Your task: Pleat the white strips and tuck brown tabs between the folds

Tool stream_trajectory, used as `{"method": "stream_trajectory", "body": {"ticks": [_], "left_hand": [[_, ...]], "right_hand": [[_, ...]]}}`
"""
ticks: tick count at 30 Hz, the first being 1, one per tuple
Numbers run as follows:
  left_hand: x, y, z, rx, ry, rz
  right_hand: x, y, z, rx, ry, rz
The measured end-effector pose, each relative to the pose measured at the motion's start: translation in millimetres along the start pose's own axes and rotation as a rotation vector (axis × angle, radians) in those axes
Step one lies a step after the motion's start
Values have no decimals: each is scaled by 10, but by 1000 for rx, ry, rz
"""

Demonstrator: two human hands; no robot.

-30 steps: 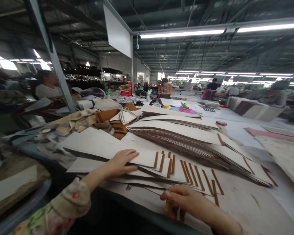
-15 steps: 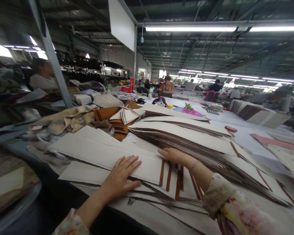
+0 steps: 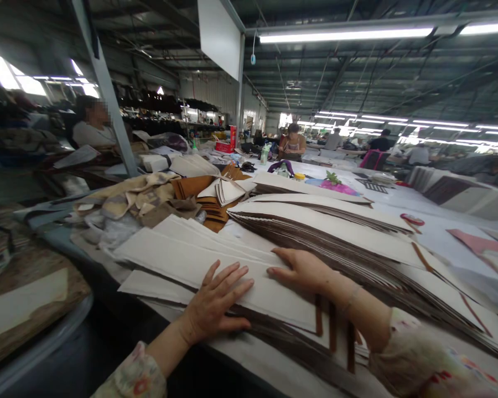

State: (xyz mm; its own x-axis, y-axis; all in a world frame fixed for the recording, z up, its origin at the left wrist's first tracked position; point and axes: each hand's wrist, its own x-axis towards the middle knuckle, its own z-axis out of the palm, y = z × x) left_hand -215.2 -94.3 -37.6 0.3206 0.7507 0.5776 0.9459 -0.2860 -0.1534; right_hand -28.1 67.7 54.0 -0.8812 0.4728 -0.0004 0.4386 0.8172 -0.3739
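Observation:
My left hand (image 3: 217,300) lies flat with fingers spread on a long white strip (image 3: 178,260) that tops a small pile of strips with dark brown undersides, near the table's front edge. My right hand (image 3: 302,270) rests palm down on the same strip, just to the right, fingers stretched toward the left. Thin brown strips (image 3: 332,326) stick out from under the pile below my right wrist. Neither hand grips anything.
A tall fanned stack of white and brown sheets (image 3: 340,232) runs behind my hands. Tan fabric and folded brown pieces (image 3: 149,199) are heaped at the left. A grey post (image 3: 108,94) stands at the back left. Other people sit at the left (image 3: 92,124) and far down the table (image 3: 292,142).
My right hand came up from the front edge and moved left onto the white strip beside my left hand. My left hand stayed flat on the strip. The view shifted slightly.

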Motion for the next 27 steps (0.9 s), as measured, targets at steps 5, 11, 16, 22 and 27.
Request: {"method": "stream_trajectory", "body": {"ticks": [5, 11, 16, 22, 27], "left_hand": [[-26, 25, -16, 6, -6, 88], [283, 345, -52, -126, -136, 147], [564, 650, 42, -262, -156, 161], [479, 738, 123, -250, -94, 95], [439, 766, 159, -234, -67, 94]], "right_hand": [[-538, 582, -177, 196, 1, 29], [-424, 758, -96, 175, -31, 116], [120, 635, 151, 184, -57, 231], [180, 588, 237, 250, -180, 273], [-35, 462, 47, 313, -265, 172]]}}
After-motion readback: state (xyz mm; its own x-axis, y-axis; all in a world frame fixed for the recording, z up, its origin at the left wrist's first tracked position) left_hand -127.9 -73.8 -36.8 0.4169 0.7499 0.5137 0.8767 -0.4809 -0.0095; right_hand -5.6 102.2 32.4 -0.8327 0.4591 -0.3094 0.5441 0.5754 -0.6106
